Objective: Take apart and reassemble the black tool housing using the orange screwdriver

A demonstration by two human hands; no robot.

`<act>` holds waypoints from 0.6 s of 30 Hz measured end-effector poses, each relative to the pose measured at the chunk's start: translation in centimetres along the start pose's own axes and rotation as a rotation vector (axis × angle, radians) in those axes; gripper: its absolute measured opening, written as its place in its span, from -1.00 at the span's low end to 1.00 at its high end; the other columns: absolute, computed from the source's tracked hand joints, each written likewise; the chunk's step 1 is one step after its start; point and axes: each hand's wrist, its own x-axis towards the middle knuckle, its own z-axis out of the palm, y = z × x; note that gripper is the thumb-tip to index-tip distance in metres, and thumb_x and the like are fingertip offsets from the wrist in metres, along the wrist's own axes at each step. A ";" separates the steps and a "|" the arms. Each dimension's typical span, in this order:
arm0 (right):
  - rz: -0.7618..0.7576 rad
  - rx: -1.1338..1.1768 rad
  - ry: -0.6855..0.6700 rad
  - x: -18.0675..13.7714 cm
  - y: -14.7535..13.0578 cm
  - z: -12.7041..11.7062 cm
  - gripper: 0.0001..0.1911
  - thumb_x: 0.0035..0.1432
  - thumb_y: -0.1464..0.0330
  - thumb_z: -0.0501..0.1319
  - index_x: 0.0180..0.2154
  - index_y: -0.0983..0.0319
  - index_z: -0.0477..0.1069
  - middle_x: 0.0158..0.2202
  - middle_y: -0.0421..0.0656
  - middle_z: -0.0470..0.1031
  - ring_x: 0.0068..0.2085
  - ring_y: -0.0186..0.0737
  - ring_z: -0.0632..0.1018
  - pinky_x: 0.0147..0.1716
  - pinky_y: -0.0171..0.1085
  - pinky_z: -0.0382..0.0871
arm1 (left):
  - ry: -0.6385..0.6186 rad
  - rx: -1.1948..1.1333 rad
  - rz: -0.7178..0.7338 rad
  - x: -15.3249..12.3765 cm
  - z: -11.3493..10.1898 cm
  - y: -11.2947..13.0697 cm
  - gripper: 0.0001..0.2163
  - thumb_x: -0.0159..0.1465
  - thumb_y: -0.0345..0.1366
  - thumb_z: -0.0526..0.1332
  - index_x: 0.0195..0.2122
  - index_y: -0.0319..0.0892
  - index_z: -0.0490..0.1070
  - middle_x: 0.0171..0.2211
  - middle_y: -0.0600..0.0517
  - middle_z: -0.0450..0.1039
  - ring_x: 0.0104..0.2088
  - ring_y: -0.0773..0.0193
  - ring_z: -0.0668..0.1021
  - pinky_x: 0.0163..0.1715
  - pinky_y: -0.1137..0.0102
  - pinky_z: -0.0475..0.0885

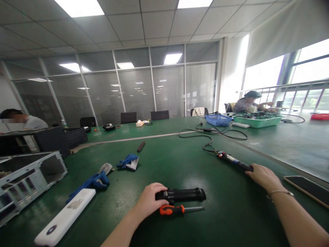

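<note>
My left hand (150,199) is closed round the left end of a black elongated plastic casing (186,194), which lies on the green table. Just in front of the casing, near my left fingertips, rests a screwdriver (172,209) with an orange and black handle, its shaft pointing right. My right hand (264,176) pinches the black near end of a slim corded tool (232,161). That tool has a silvery middle and a reddish far end where a black cable (209,145) joins it. Part of its near end is hidden by my fingers.
A phone (308,187) lies beside my right forearm. Leftward are a long white device (68,218), blue gloves (96,180) and a metal computer case (33,185). Farther off are a dark bar (141,146), a blue basket (218,120) and a green basket (257,122). Two people sit at the sides.
</note>
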 end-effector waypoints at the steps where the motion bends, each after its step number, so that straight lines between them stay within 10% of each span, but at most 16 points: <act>1: 0.001 -0.015 -0.026 -0.1 -0.4 0.1 -0.82 0.06 0.25 0.24 -0.38 0.24 0.48 -0.39 0.08 0.51 -0.33 0.01 0.56 -0.40 -0.15 0.35 | -0.001 -0.002 0.000 0.0 0.0 0.0 -0.66 0.05 -0.24 0.37 -0.10 -0.08 0.55 -0.05 -0.02 0.51 -0.05 0.12 0.51 0.03 0.30 0.34; 18: -0.268 -0.120 -0.033 -4.5 -11.2 0.4 -0.69 0.21 0.25 0.12 -0.05 0.21 0.41 -0.21 0.00 0.48 -0.15 0.04 0.53 -0.24 -0.11 0.32 | 0.007 0.000 0.001 0.0 0.0 0.0 -0.64 0.02 -0.23 0.39 -0.11 -0.07 0.56 -0.07 0.00 0.53 -0.07 0.13 0.53 0.00 0.34 0.36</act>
